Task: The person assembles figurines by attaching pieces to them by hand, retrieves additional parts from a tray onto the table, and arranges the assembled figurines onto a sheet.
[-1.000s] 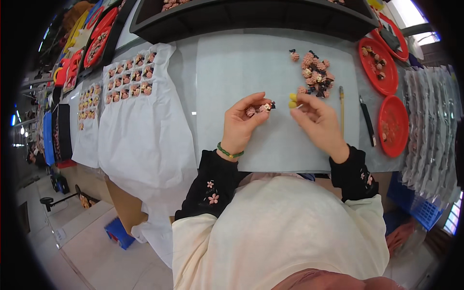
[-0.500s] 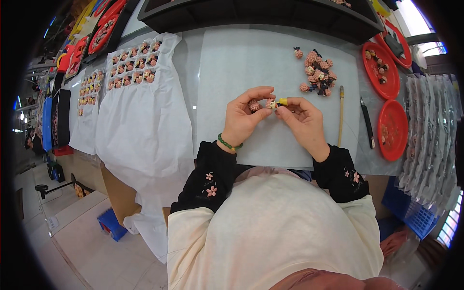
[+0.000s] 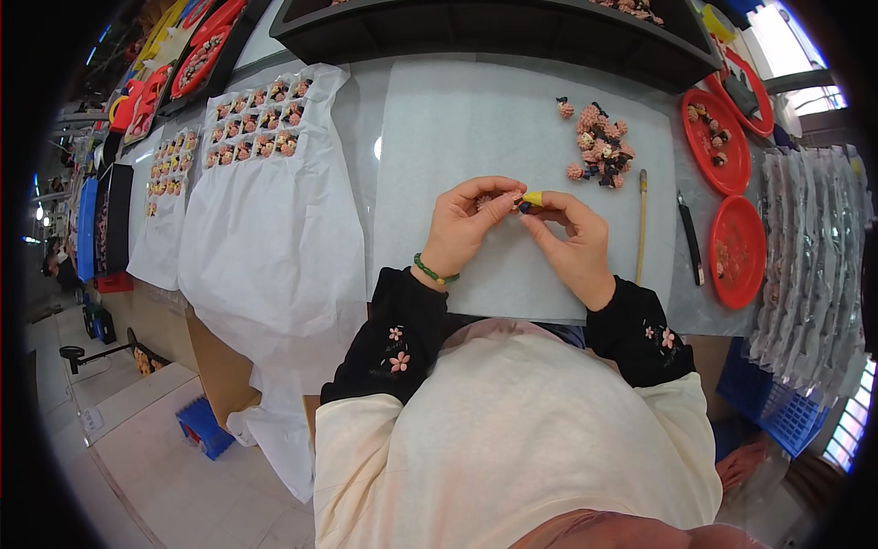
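Over the white sheet (image 3: 430, 119), my left hand (image 3: 457, 224) pinches a small pink-haired figurine (image 3: 518, 199) between thumb and fingers. A second pink knobbly piece (image 3: 485, 200) shows partly inside the curl of the same hand. From the other side, my right hand (image 3: 578, 245) has its thumb and index finger closed at the figurine's dark blue end. A yellow cover (image 3: 533, 198) sits on that index fingertip. My fingers hide most of the figurine. Beyond my right hand lies a loose pile of similar figurines (image 3: 602, 146).
A wooden stick (image 3: 642, 224) and a black-handled tool (image 3: 690, 240) lie to the right, beside red plates (image 3: 748, 252) and bagged strips (image 3: 805, 265). At left, a white compartment tray (image 3: 259, 123) holds rows of figurines. A dark bin (image 3: 494, 41) stands at the back.
The figurine has turned in my fingers: its face no longer shows, only pink and dark blue parts. My left fingers have closed further over it.
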Tool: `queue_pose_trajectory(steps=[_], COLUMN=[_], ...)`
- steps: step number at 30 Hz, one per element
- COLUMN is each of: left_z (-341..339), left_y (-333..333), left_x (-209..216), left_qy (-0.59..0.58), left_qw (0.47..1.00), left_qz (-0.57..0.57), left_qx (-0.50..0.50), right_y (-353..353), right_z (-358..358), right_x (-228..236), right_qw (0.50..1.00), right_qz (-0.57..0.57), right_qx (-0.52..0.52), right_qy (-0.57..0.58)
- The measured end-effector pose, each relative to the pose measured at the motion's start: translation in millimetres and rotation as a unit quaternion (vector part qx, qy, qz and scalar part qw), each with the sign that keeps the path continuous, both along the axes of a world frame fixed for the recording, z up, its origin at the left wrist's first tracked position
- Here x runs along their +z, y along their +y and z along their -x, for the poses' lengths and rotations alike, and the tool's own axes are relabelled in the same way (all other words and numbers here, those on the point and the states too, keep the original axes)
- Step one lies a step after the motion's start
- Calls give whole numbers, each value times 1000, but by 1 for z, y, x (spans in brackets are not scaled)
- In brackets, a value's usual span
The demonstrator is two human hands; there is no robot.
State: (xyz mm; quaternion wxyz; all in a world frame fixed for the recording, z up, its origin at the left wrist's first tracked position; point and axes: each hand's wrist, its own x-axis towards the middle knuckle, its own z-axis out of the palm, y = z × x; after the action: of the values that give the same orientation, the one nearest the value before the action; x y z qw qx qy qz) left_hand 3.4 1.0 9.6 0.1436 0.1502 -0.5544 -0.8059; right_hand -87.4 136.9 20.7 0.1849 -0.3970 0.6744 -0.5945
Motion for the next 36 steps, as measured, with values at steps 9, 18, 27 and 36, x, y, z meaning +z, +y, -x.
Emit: queue_pose_trajectory(steps=[9,18,27,36], left_z=[3,2,5,4], left_y=[-4,0,5,-4], left_x=[5,4,7,1], left_qy=[8,-6,-60,-46], left_qw=[999,999,992,986], left_qz=[-33,-4,-100,-151], left_qx=[7,39,46,43], right_y=[6,38,43,-8], right_z=[6,102,304,467], right_x=[26,77,68,48], right_qw=[999,988,946,907], right_qz=[-45,-13,-3,-99], right_qx=[-28,-147,-322,-397], right_qy=[-11,-48,-33,102])
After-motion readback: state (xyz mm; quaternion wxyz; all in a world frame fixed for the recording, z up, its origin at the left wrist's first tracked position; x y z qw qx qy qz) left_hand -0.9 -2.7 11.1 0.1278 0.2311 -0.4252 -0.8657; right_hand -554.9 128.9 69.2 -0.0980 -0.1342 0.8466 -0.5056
